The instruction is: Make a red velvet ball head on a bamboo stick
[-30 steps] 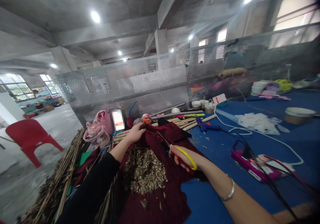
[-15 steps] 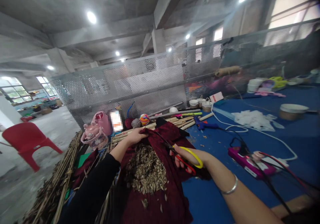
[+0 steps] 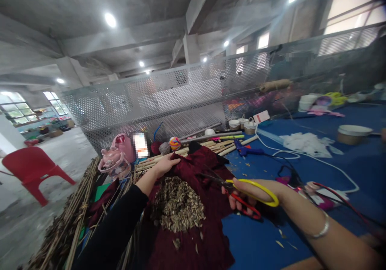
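My right hand (image 3: pixel 253 193) grips scissors (image 3: pixel 241 189) with one yellow and one red handle, blades pointing left over the dark red cloth (image 3: pixel 196 221). My left hand (image 3: pixel 165 164) lies at the far edge of that cloth, fingers stretched out flat on it. A heap of brown dried chips (image 3: pixel 177 203) sits on the cloth between my arms. My left arm wears a black sleeve; a silver bangle circles my right wrist.
Blue table top (image 3: pixel 346 161) with a blue glue gun (image 3: pixel 245 149), a purple glue gun with cables (image 3: pixel 304 187), white scraps (image 3: pixel 304 143), small tubs, bamboo sticks (image 3: pixel 223 145), a colourful ball (image 3: pixel 175 142), a pink bag (image 3: pixel 119 157). Perforated metal screen behind. Red chair (image 3: pixel 30 169) at left.
My right hand has drawn the scissors to the right and towards me, off the cloth's middle. My left hand has flattened from a grip on the cloth's edge.
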### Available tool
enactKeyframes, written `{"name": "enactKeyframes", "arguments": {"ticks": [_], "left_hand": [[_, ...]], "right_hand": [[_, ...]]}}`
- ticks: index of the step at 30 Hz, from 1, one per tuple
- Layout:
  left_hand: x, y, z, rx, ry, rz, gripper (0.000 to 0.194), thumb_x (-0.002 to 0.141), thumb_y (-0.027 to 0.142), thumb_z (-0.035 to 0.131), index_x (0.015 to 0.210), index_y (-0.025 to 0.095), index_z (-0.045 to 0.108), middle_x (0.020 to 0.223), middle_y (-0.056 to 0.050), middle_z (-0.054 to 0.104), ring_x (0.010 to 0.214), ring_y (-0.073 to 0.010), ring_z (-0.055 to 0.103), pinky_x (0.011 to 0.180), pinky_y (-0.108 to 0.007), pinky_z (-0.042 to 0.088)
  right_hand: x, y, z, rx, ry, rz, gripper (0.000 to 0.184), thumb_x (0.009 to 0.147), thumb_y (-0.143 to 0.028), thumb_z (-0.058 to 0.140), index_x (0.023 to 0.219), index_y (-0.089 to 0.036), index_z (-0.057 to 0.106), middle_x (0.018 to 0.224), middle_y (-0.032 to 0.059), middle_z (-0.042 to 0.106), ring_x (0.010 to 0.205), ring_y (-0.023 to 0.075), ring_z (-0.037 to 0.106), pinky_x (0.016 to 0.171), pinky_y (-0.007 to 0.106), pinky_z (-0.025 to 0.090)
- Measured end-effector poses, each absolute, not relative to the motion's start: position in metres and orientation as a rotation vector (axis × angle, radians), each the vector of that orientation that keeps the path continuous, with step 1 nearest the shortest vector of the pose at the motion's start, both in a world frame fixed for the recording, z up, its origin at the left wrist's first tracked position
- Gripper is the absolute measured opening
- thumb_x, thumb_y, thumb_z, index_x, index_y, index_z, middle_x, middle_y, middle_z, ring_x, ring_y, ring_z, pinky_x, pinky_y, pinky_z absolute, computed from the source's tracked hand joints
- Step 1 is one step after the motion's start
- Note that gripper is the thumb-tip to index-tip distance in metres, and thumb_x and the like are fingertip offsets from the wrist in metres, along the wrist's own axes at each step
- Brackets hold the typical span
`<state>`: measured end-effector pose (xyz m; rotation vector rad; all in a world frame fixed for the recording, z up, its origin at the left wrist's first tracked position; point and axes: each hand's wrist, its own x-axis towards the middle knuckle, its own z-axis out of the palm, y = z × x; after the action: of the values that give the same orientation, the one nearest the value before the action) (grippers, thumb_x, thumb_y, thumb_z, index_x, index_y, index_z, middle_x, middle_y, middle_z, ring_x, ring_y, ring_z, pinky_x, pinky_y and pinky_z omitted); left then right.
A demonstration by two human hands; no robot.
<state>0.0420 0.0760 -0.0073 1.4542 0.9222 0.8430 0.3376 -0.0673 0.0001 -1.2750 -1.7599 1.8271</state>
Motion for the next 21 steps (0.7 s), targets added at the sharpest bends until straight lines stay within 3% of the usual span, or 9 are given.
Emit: {"name": "enactKeyframes", "arguments": {"ticks": [4, 9, 16, 21], "left_hand": [[0.044, 0.072, -0.008, 1.359, 0.896, 0.844, 0.040, 0.054, 0.030, 0.081, 0.089, 0.013, 0.070, 0.088, -0.008, 0.073, 0.082, -0.0219, 0.065, 0.086, -0.035, 0.044], [0.042, 0.075, -0.009, 1.286, 0.874, 0.879, 0.042, 0.052, 0.029, 0.082, 0.089, 0.012, 0.070, 0.087, -0.008, 0.073, 0.081, -0.0222, 0.066, 0.088, -0.037, 0.043], [0.036, 0.071, -0.007, 1.226, 0.832, 0.891, 0.041, 0.052, 0.025, 0.082, 0.089, 0.012, 0.069, 0.085, -0.008, 0.073, 0.076, -0.0208, 0.066, 0.085, -0.037, 0.046], [0.033, 0.068, -0.008, 1.207, 0.813, 0.899, 0.041, 0.054, 0.023, 0.081, 0.092, 0.012, 0.069, 0.092, -0.010, 0.073, 0.083, -0.0228, 0.067, 0.089, -0.038, 0.045]], "right_hand": [[0.342, -0.070, 0.000, -1.348, -1.745, 1.837, 0.071, 0.076, -0.080, 0.025, 0.099, -0.015, 0.045, 0.072, 0.0049, 0.060, 0.044, 0.0090, 0.054, 0.042, 0.020, 0.042], [0.330, -0.060, -0.005, -1.409, -1.825, 1.826, 0.064, 0.086, -0.069, 0.015, 0.101, -0.014, 0.044, 0.068, 0.0031, 0.059, 0.038, 0.0070, 0.048, 0.037, 0.018, 0.037], [0.319, -0.052, -0.005, -1.334, -1.818, 1.891, 0.072, 0.077, -0.079, 0.022, 0.100, -0.016, 0.048, 0.062, 0.0034, 0.059, 0.039, 0.0098, 0.050, 0.039, 0.022, 0.042], [0.310, -0.053, -0.008, -1.322, -1.801, 1.908, 0.072, 0.077, -0.079, 0.021, 0.096, -0.015, 0.049, 0.056, 0.0043, 0.059, 0.041, 0.0131, 0.053, 0.039, 0.023, 0.042]]}}
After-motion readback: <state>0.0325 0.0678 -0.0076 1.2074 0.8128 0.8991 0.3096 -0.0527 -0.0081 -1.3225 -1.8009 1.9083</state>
